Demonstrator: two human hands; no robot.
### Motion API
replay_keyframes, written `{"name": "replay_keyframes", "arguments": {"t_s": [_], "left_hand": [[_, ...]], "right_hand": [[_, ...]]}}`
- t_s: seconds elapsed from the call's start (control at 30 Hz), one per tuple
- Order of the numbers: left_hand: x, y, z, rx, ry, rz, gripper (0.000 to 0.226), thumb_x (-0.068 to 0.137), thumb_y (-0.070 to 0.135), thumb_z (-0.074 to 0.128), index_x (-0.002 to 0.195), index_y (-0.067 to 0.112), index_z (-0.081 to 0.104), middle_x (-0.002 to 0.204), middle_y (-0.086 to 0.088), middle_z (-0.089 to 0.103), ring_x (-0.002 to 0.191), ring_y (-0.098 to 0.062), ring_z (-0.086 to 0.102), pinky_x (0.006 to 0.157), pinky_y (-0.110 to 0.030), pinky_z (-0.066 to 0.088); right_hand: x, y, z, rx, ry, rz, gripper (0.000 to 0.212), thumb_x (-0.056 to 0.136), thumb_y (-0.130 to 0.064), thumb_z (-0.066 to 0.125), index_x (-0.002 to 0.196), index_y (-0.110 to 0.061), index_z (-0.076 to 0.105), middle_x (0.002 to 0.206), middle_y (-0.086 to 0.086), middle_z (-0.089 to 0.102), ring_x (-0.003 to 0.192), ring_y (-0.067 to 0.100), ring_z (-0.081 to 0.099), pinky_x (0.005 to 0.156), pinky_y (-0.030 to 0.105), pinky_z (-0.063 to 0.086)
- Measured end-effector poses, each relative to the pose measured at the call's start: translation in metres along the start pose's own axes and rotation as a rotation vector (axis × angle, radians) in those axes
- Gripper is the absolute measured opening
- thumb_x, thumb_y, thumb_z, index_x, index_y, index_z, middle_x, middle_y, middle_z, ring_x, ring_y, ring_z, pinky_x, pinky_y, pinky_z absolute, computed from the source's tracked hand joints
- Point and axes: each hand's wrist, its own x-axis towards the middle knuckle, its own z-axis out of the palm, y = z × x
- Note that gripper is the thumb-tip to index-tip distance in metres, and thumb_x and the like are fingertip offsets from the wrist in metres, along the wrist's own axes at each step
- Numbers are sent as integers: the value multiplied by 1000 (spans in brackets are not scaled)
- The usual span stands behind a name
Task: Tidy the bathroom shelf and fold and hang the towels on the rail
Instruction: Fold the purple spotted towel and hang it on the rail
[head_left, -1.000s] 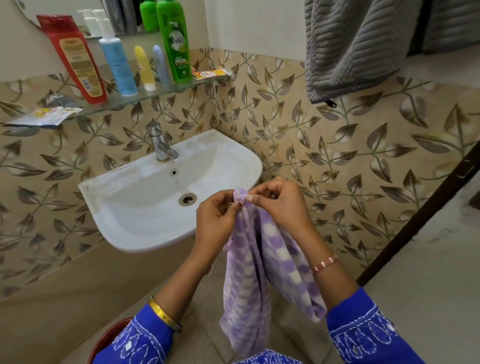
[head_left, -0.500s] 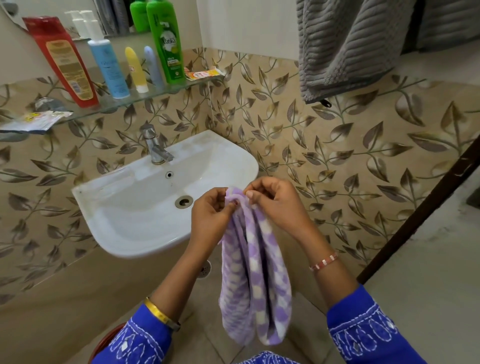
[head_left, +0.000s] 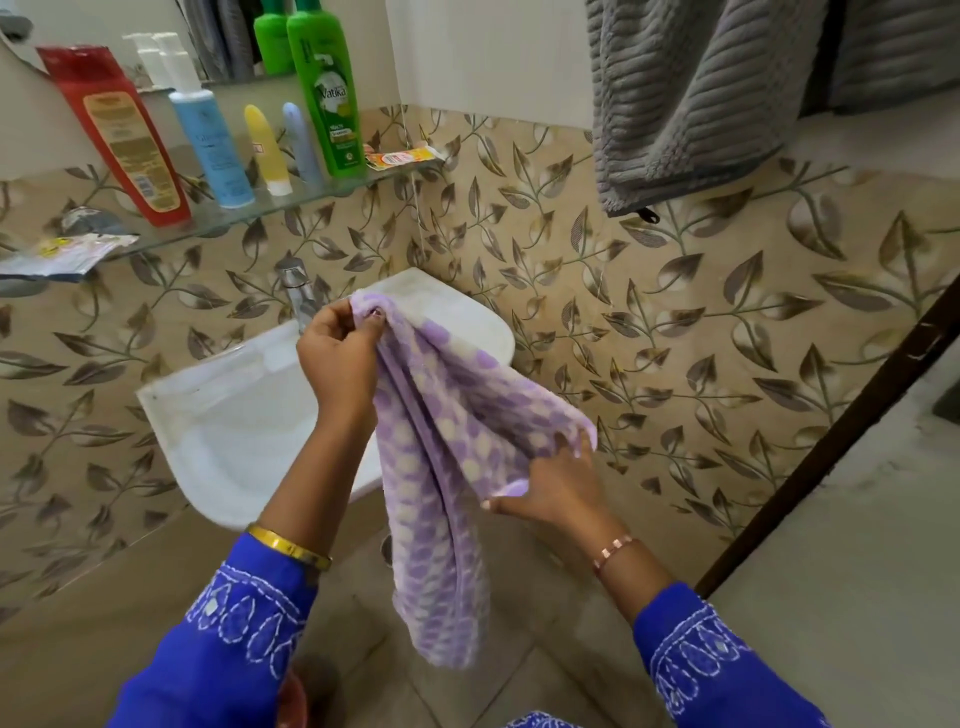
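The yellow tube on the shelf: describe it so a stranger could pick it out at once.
Find the glass shelf above the white sink. Among the row of bottles standing on it, look between the blue pump bottle and the tall green bottle. The yellow tube is short, standing on its white cap, beside a pale blue tube of the same shape.

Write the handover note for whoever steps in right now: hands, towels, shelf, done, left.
Left hand: pinches the top corner of the purple checked towel, held over the sink.
Right hand: grips the towel's lower right edge.
Grey towel: already hanging at upper right; its rail is out of view.
Glass shelf: bottles upright in a row, sachets lying at both ends.
Left: finish folding and hang the purple towel; the sachets may need tidying.
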Motion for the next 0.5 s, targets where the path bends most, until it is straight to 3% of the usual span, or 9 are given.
{"name": "replay_keyframes", "arguments": {"t_s": [0.07, 0.17, 0.27, 0.33, 0.37, 0.47, 0.5], "left_hand": [[6, -5, -4, -5, 34, -24, 13, 84, 5, 59, 96, 8, 62, 75, 5, 59, 68, -3, 55, 61, -11, 46], [15, -15, -12, -3, 92, -49, 12, 87, 5, 53, 96, 9, 59, 78, 4, 57, 71, -4, 51, 59, -6, 43], [24, -27, -22, 75, 101, -72, 10, 90, 8, 47, 98, 12, 53, 93, -5, 55, 82, -13, 50, 68, -17, 41], [29, -32, -26, 120, 97, -94, 14, 92, 10, 44, 103, 11, 52, 101, -7, 53, 90, -17, 48, 69, -22, 40], [31, -31, -27, 121, 96, -112, 17, 93, 11, 43, 107, 9, 52, 103, -6, 52, 92, -17, 48, 68, -21, 40], [40, -24, -31, 45, 65, -260, 18, 94, 14, 41, 109, 15, 51, 107, -5, 52, 95, -19, 48, 75, -28, 41], [43, -22, -33, -2, 16, -329, 16, 95, 15, 40, 107, 17, 50, 106, -4, 53, 95, -19, 49, 81, -31, 40]], "right_hand": [[12, 16, -11, -97, -25, 77, 86, 62, -81, 50, 118, -17, 60, 141, 9, 44, 139, 29, 20, 106, 55, -13], [29, 34, -35, -188, 90, 151, 36, 89, -42, 47, 113, -18, 60, 125, 3, 57, 132, 22, 33, 106, 60, -14], [38, 43, -60, -7, 331, 199, 27, 92, -22, 43, 112, -16, 60, 114, 7, 62, 119, 24, 49, 111, 47, 16], [38, 47, -82, 200, 605, 107, 22, 86, -15, 53, 101, -10, 68, 95, 13, 71, 94, 29, 63, 88, 34, 42], [36, 49, -95, 309, 694, 45, 17, 83, -15, 59, 93, -7, 71, 81, 10, 72, 77, 25, 66, 73, 28, 45], [32, 52, -132, 587, 672, -155, 12, 75, -15, 72, 67, -7, 70, 51, -18, 55, 47, -9, 48, 47, 9, 36], [31, 53, -141, 630, 643, -177, 18, 74, -16, 74, 59, -14, 66, 47, -20, 51, 43, -9, 45, 43, 6, 32]]}}
